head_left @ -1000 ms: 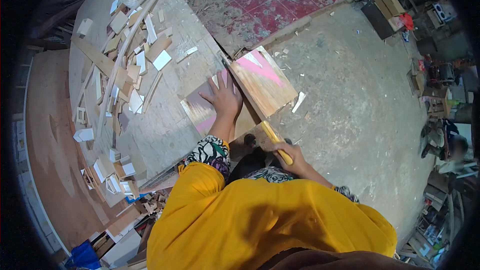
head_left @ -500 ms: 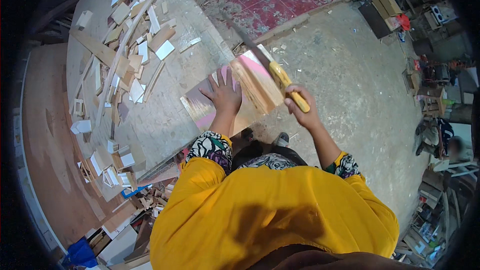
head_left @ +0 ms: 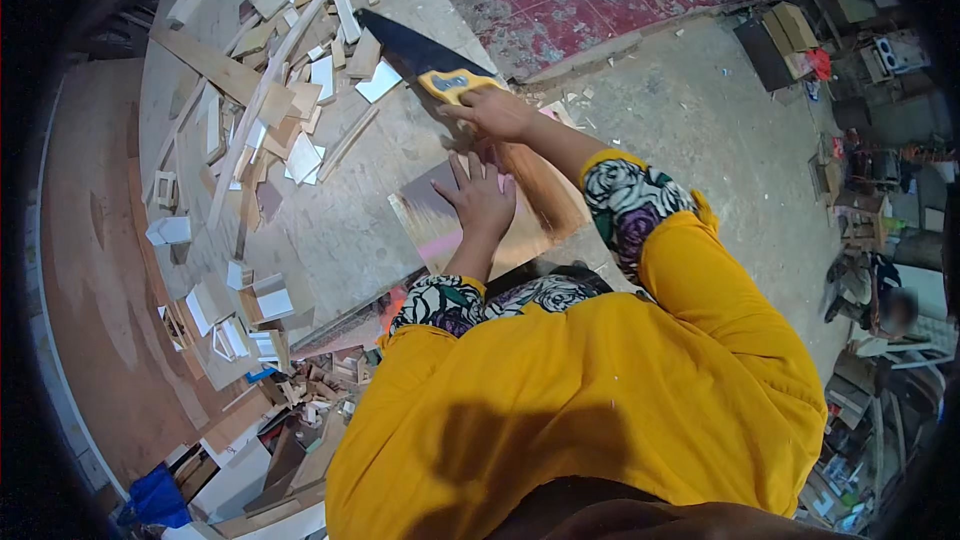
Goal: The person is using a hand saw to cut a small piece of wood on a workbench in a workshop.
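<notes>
In my right hand (head_left: pixel 497 112) is a handsaw (head_left: pixel 415 47), gripped by its yellow handle. The dark blade lies flat over the worktable (head_left: pixel 345 225), its tip pointing to the far left, close to the wood scraps. My left hand (head_left: pixel 484 202) rests on a wooden board (head_left: pixel 425 202) with its fingers spread. This board has pink and greyish patches and sits at the table's near right edge. Its right part, a brown grooved section (head_left: pixel 545 190), reaches past the edge. My right forearm hides some of the board's far right end.
Wood offcuts (head_left: pixel 290 100) and long thin strips (head_left: pixel 262 90) cover the table's left side. Below its near left edge lies a heap of scraps (head_left: pixel 310 390). A cardboard box (head_left: pixel 790 28) stands on the concrete floor at the far right. Another person (head_left: pixel 880 290) is at the right rim.
The handsaw has swung from the board's right side to over the table, up and left, with my right hand. My left hand stays spread on the board. The view has shifted slightly.
</notes>
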`<state>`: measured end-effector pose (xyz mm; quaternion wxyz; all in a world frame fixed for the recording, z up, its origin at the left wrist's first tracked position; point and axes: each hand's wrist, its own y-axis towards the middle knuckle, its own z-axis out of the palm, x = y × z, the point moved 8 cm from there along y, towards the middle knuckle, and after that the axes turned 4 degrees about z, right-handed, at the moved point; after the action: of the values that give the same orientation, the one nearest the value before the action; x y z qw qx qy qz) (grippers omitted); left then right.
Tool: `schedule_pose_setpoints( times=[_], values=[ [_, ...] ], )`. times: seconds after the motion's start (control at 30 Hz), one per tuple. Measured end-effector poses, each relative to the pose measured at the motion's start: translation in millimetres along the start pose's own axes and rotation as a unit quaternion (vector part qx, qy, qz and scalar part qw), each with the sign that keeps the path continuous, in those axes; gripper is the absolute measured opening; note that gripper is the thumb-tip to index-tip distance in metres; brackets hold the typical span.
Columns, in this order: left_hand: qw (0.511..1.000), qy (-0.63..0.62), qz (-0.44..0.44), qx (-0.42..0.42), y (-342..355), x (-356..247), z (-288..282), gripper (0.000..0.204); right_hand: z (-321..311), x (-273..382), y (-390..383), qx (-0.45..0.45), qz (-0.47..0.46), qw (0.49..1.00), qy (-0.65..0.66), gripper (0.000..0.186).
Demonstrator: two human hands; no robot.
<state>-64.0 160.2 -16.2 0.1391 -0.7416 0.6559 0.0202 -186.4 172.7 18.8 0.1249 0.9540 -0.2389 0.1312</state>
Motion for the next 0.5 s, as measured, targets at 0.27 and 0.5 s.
schedule_pose_setpoints(
  times=[0.27,0.5],
  values=[
    [0.998,-0.024,-0.001,-0.056,-1,12,6,0.064,-20,-87,-82,-0.014,0.414,0.910,0.012,0.070],
    [0.999,-0.002,0.000,-0.032,3,2,0,0.066,2,-120,-147,-0.066,0.473,0.861,0.177,0.070]
  ],
)
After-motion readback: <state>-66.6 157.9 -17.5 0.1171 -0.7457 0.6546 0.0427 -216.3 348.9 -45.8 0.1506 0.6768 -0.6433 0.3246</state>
